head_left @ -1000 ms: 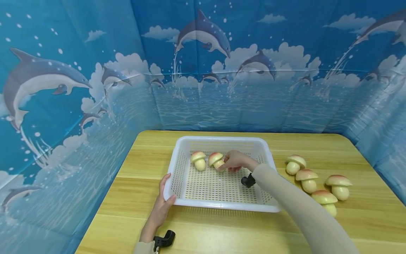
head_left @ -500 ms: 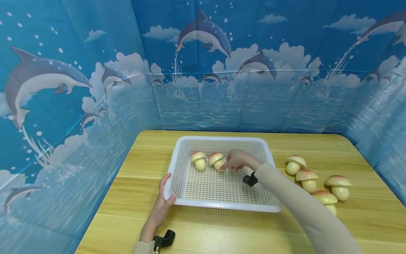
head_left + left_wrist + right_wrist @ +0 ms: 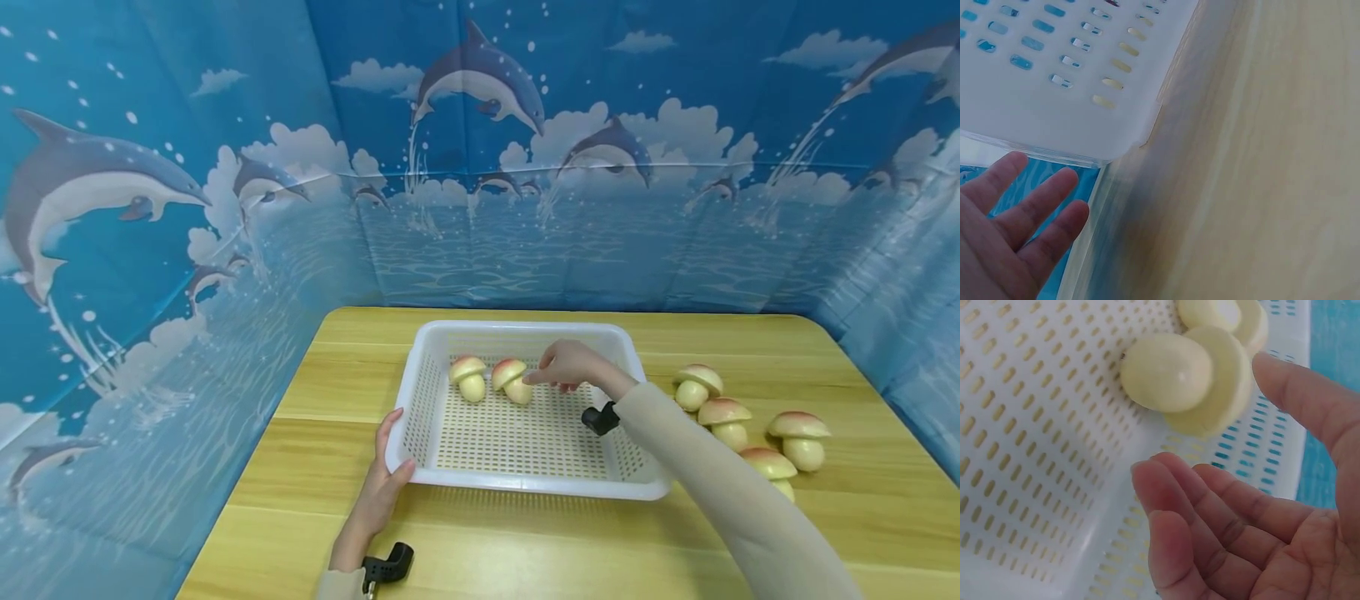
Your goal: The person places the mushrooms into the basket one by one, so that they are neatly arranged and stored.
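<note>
A white perforated plastic basket sits on the table with two toy mushrooms inside: one at the left, the other beside it. My left hand holds the basket's near left corner, thumb at the front rim and fingers along the left side. In the left wrist view, three fingers of it spread below the basket wall. Over the basket, my right hand has loosely bent fingers with nothing between them. The right wrist view shows its thumb close by the nearer mushroom.
Several more toy mushrooms lie on the table right of the basket, among them one at the back and one farthest right. My right sleeve partly covers the nearest one. A blue dolphin-print curtain surrounds the wooden table.
My right hand has drawn back up and to the right, letting go of the right-hand mushroom, which stays in the basket. The left hand keeps its place at the corner.
</note>
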`<state>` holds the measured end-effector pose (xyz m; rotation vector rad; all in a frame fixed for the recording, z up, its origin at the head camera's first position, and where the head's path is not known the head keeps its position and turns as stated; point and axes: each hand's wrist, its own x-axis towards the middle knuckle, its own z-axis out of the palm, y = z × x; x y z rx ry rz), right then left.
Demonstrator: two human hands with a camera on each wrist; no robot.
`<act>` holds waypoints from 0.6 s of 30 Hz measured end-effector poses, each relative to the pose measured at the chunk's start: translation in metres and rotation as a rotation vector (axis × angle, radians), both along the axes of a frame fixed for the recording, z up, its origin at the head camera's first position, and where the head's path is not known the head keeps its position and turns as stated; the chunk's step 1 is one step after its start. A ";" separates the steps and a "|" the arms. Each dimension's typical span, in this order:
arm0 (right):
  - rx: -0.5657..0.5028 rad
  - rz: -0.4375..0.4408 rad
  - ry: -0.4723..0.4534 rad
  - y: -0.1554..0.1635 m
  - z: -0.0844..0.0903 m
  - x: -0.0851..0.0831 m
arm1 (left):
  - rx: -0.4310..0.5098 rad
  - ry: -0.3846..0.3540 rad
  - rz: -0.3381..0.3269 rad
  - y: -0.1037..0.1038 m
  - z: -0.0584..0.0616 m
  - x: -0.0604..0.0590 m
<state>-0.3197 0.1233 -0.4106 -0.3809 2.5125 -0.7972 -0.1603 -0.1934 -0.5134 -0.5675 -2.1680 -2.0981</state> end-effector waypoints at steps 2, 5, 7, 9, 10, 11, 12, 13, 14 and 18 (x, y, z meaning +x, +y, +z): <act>-0.032 -0.014 0.000 0.004 0.004 0.000 | 0.004 -0.002 0.002 0.000 -0.001 0.000; -0.080 -0.031 0.017 0.010 0.011 0.000 | 0.006 0.001 -0.003 0.000 -0.001 -0.001; -0.095 -0.039 0.039 0.014 0.016 0.000 | 0.005 0.006 -0.007 0.000 -0.002 -0.002; -0.108 -0.047 0.061 0.019 0.020 0.000 | 0.008 0.011 -0.010 -0.001 -0.002 -0.002; -0.113 -0.053 0.071 0.022 0.022 0.000 | 0.010 0.013 -0.012 -0.001 -0.002 -0.003; -0.124 -0.059 0.077 0.024 0.023 0.000 | 0.012 0.015 -0.013 -0.001 -0.002 -0.003; -0.134 -0.066 0.080 0.027 0.025 0.000 | 0.014 0.015 -0.013 -0.001 -0.002 -0.003; -0.150 -0.070 0.083 0.031 0.026 -0.001 | 0.017 0.015 -0.014 -0.001 -0.003 -0.003; -0.167 -0.074 0.087 0.034 0.027 -0.001 | 0.020 0.015 -0.015 -0.001 -0.003 -0.003; -0.225 -0.087 0.126 0.045 0.032 -0.002 | 0.018 0.014 -0.010 -0.001 -0.003 -0.003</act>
